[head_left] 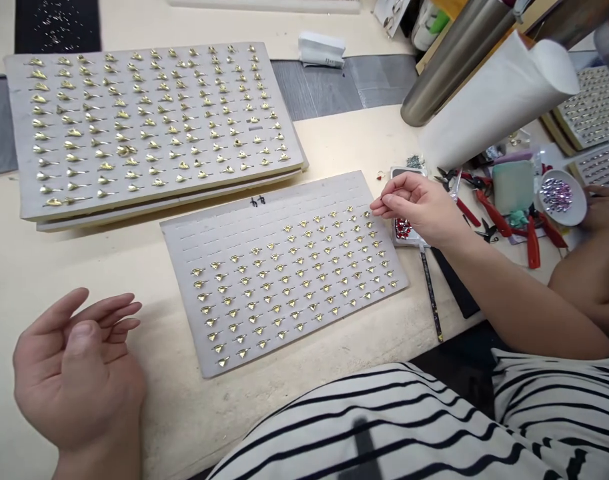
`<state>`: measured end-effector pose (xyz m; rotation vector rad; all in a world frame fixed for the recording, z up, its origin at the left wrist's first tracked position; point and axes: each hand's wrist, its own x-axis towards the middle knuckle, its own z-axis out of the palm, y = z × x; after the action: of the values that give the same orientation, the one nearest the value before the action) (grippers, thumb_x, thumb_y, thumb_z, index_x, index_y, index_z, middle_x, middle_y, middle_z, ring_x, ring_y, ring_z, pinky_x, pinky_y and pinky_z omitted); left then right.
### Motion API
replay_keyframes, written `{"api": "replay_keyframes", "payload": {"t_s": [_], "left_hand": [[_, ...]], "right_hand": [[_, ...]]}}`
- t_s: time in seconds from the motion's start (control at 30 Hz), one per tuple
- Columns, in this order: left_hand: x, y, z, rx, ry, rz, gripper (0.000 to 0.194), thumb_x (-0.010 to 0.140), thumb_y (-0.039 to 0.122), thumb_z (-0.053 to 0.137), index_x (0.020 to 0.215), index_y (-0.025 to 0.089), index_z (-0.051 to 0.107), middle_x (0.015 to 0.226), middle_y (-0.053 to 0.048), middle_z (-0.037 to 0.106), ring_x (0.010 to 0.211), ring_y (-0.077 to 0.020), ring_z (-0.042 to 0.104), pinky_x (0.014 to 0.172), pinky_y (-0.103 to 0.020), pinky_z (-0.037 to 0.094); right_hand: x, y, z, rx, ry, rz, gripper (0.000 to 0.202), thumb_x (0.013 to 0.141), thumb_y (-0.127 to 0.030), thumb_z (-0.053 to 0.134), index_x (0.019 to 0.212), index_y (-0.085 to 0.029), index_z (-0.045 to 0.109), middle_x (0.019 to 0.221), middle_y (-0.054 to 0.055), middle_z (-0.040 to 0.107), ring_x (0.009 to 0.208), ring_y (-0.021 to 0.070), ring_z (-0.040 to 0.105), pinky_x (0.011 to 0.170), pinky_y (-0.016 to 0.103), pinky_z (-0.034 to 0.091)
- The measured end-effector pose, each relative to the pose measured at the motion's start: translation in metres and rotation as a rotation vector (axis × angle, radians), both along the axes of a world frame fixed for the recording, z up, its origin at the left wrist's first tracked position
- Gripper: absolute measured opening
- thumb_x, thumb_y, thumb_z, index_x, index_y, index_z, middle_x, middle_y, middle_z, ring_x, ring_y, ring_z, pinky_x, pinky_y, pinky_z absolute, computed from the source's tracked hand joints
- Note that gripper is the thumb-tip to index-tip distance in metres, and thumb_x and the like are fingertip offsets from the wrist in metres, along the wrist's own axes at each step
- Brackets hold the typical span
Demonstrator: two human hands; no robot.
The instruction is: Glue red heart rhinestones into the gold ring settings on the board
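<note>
A grey foam board (pixel 294 360) lies before me, with several rows of gold ring-like pieces (pixel 285 291) set in its slits. My right hand (pixel 417 208) is over its upper right corner, thumb and fingertips pinched together; whatever they hold is too small to make out. Partly under that hand sits a small box of red stones (pixel 403 229). Left of the board, my left hand (pixel 81 373) rests palm up with fingers loosely spread and nothing in it. A dark patterned pencil-like stick (pixel 430 293) lies by the box.
A stack of foam boards (pixel 21 167) with more gold pieces stands behind left. At the right are red-handled pliers (pixel 491 212), a white bowl (pixel 579 210) of pinkish stones and another person's hand (pixel 607 207). A white roll (pixel 504 100) and metal cylinder (pixel 454 63) lie behind.
</note>
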<state>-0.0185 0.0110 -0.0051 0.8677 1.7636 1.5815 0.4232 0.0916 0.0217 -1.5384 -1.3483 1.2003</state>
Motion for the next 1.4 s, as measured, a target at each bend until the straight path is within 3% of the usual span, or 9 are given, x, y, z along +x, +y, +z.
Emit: {"api": "replay_keyframes", "payload": {"t_s": [0.13, 0.23, 0.4, 0.63, 0.97, 1.2, 1.4], "left_hand": [[-0.001, 0.006, -0.003, -0.070, -0.007, 0.032, 0.050, 0.060, 0.019, 0.065, 0.109, 0.021, 0.073, 0.076, 0.001, 0.075, 0.072, -0.0178, 0.071, 0.064, -0.030, 0.048], [-0.003, 0.009, -0.005, -0.097, -0.029, 0.034, 0.051, 0.061, 0.014, 0.065, 0.111, 0.019, 0.072, 0.078, -0.001, 0.076, 0.072, -0.0170, 0.071, 0.062, -0.027, 0.048], [-0.004, 0.011, -0.006, -0.107, -0.029, 0.044, 0.048, 0.062, 0.014, 0.066, 0.109, 0.021, 0.073, 0.077, 0.001, 0.076, 0.071, -0.0161, 0.070, 0.061, -0.027, 0.048], [-0.007, 0.010, -0.009, -0.058, -0.033, 0.016, 0.046, 0.066, 0.019, 0.068, 0.111, 0.021, 0.075, 0.077, 0.002, 0.078, 0.072, -0.0157, 0.072, 0.062, -0.027, 0.048], [-0.015, 0.007, -0.020, 0.010, -0.013, -0.005, 0.051, 0.064, 0.020, 0.066, 0.114, 0.018, 0.075, 0.077, 0.000, 0.080, 0.069, -0.0175, 0.073, 0.060, -0.027, 0.052], [-0.013, 0.008, -0.017, -0.024, -0.002, 0.014, 0.051, 0.064, 0.022, 0.066, 0.114, 0.019, 0.075, 0.076, 0.002, 0.078, 0.067, -0.0169, 0.070, 0.060, -0.028, 0.050], [-0.010, 0.008, -0.016, -0.028, 0.001, 0.027, 0.052, 0.065, 0.019, 0.066, 0.117, 0.015, 0.074, 0.079, -0.002, 0.078, 0.070, -0.0181, 0.071, 0.061, -0.028, 0.051]], "right_hand": [[-0.010, 0.005, 0.003, 0.018, -0.091, 0.041, 0.009, 0.093, -0.028, 0.070, 0.092, -0.024, 0.062, 0.093, 0.004, 0.078, 0.090, 0.0188, 0.077, 0.087, 0.040, 0.067], [-0.019, 0.008, 0.004, 0.121, -0.256, 0.048, 0.003, 0.090, -0.021, 0.067, 0.090, -0.024, 0.066, 0.104, 0.005, 0.073, 0.096, 0.0189, 0.071, 0.086, 0.038, 0.062], [-0.032, 0.012, -0.001, 0.208, -0.455, 0.054, 0.006, 0.085, -0.019, 0.069, 0.086, -0.025, 0.072, 0.106, 0.005, 0.065, 0.079, 0.0152, 0.059, 0.073, 0.034, 0.055], [-0.032, 0.013, -0.009, 0.176, -0.493, 0.103, 0.005, 0.086, -0.021, 0.072, 0.087, -0.024, 0.075, 0.105, 0.006, 0.065, 0.084, 0.0178, 0.060, 0.080, 0.037, 0.055], [-0.034, 0.014, -0.007, 0.154, -0.491, 0.080, 0.003, 0.086, -0.024, 0.074, 0.084, -0.023, 0.075, 0.101, 0.005, 0.067, 0.078, 0.0162, 0.057, 0.073, 0.035, 0.052], [-0.034, 0.004, -0.001, 0.237, -0.423, 0.101, 0.010, 0.098, -0.020, 0.060, 0.103, -0.025, 0.068, 0.105, 0.003, 0.073, 0.098, 0.0194, 0.070, 0.089, 0.038, 0.056], [-0.030, 0.004, 0.005, 0.250, -0.523, 0.113, 0.007, 0.094, -0.023, 0.069, 0.098, -0.024, 0.075, 0.095, 0.002, 0.078, 0.085, 0.0199, 0.073, 0.081, 0.039, 0.059]]}}
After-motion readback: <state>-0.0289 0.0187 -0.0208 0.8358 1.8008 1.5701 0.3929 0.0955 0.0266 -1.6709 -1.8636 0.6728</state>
